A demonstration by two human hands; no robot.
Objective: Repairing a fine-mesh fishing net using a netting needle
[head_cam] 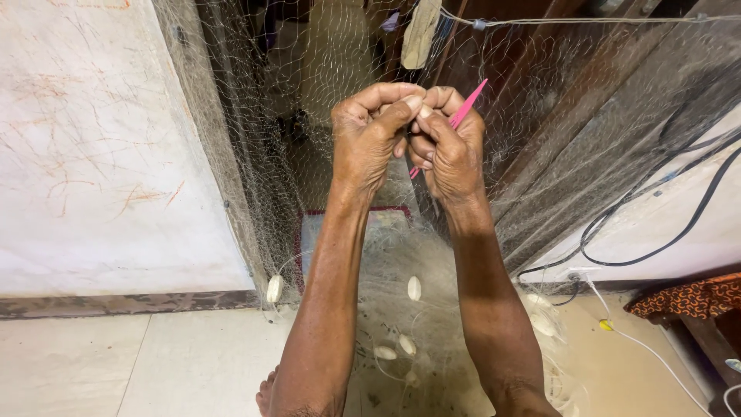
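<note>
Both hands [409, 139] closed, pinching net [540, 154], right gripping pink needle [463, 114]; mending mid-knot, much mesh heaped unworked on floor [154, 363].

Black cables [664, 224] hang beside a patterned stool [695, 297].
</note>
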